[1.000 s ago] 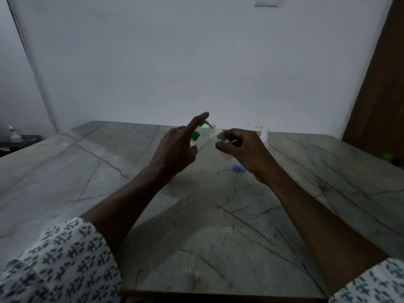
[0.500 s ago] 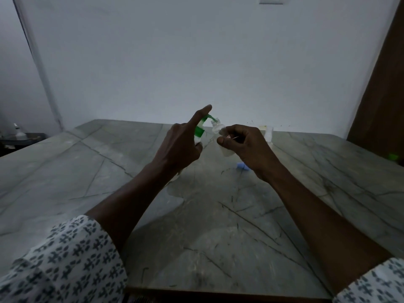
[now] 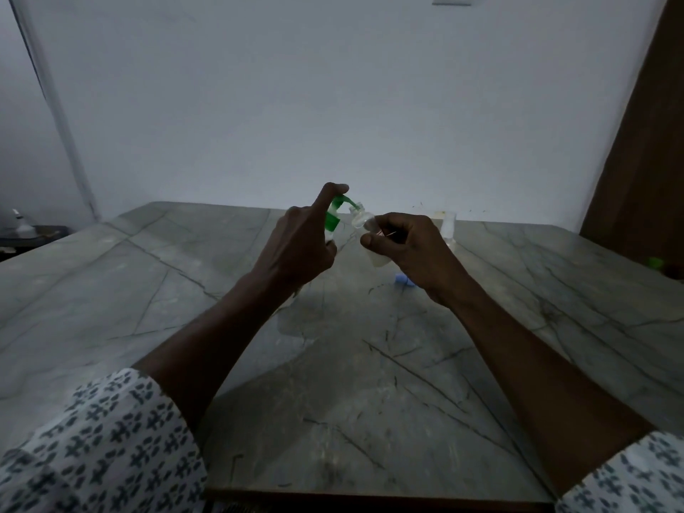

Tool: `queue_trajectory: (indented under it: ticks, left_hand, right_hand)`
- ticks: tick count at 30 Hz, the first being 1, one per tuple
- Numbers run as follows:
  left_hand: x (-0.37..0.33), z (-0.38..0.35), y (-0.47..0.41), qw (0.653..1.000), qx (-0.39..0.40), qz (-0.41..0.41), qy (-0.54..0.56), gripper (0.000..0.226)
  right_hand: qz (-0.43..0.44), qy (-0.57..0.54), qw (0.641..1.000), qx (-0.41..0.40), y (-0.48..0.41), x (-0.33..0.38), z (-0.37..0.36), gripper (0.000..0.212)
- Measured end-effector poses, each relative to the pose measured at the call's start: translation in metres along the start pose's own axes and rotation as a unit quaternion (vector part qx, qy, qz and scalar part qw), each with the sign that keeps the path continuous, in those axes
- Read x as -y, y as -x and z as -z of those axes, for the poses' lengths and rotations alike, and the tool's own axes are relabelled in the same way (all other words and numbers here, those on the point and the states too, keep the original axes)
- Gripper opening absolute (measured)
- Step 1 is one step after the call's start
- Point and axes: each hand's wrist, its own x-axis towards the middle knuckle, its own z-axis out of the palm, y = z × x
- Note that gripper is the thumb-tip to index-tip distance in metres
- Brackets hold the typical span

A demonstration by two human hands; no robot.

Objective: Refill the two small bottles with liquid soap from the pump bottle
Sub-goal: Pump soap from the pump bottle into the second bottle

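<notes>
My left hand (image 3: 296,249) grips the pump bottle (image 3: 333,220), whose green pump head shows above my fingers; my index finger rests on top of the pump. The nozzle points right, into the mouth of a small clear bottle (image 3: 361,218) that my right hand (image 3: 407,249) holds tilted toward it. Pale liquid shows in the bottle's lower end below my fingers. A second small bottle (image 3: 448,225) stands upright on the table behind my right hand. A small blue cap (image 3: 401,279) lies on the table under my right wrist.
The grey marble table (image 3: 148,290) spreads wide on both sides. A white wall stands behind it, a brown door at the right. A small green object (image 3: 655,262) lies at the far right edge. A dark shelf with a white bottle (image 3: 18,222) is at the far left.
Both hands have stayed together with the nozzle at the small bottle's mouth. My left index finger has bent down onto the pump head.
</notes>
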Motion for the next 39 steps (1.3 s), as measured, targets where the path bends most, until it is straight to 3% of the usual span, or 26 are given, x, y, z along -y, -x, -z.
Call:
queue_trajectory:
  ticks: [7, 13, 18, 25, 34, 39]
  left_hand:
    - [0.002, 0.002, -0.001, 1.0, 0.022, 0.003, -0.004, 0.078]
    - [0.002, 0.0, -0.002, 1.0, 0.016, 0.021, -0.012, 0.071]
    - [0.002, 0.002, 0.0, 0.999, 0.015, 0.036, 0.008, 0.061]
    - [0.001, -0.002, -0.003, 0.999, 0.034, 0.024, -0.008, 0.069]
    - [0.002, 0.0, -0.001, 0.999, 0.033, 0.026, 0.007, 0.06]
    - [0.002, -0.001, -0.003, 0.999, 0.035, 0.022, 0.001, 0.066]
  right_hand:
    - [-0.001, -0.007, 1.0, -0.006, -0.001, 0.002, 0.001, 0.029]
    - [-0.007, 0.007, 1.0, -0.003, -0.002, 0.001, 0.001, 0.034]
    - [-0.012, 0.009, 1.0, 0.012, -0.001, 0.001, -0.001, 0.03]
    - [-0.025, -0.013, 1.0, 0.007, -0.001, 0.002, 0.005, 0.017]
    - [-0.026, -0.018, 0.999, 0.024, -0.001, 0.003, 0.008, 0.021]
    - [-0.025, -0.032, 0.999, 0.022, -0.002, 0.001, 0.011, 0.022]
